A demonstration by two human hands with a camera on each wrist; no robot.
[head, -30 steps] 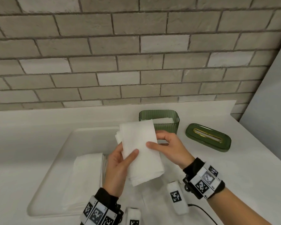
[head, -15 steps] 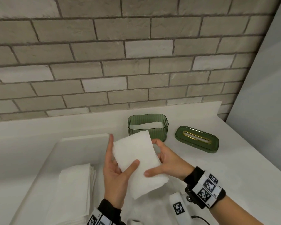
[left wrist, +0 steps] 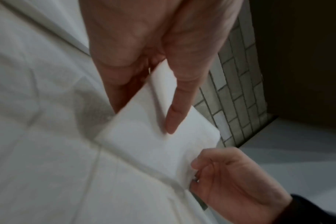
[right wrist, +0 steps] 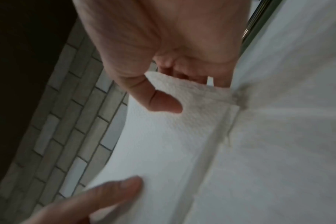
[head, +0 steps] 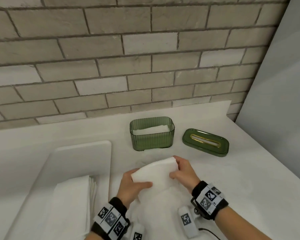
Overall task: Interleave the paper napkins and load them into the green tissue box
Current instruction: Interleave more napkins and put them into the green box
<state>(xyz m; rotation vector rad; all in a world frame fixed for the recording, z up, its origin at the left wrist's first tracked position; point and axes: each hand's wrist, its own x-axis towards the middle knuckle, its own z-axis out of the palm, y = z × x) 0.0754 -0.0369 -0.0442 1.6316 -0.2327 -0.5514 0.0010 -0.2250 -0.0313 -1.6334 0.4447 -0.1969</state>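
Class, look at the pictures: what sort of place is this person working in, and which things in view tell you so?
Probably a kitchen or washroom counter, though that is a guess. A white countertop runs along a grey brick wall, a white tray lies on it, and a green tissue box stands beside its lid.

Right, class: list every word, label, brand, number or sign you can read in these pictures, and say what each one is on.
No readable words, brands or numbers anywhere.
Left wristband: black-and-white square code patterns only, no letters.
Right wristband: the same kind of patterns; tiny marks beside them are too small to read.
Green tissue box and its lid: no label or print visible.
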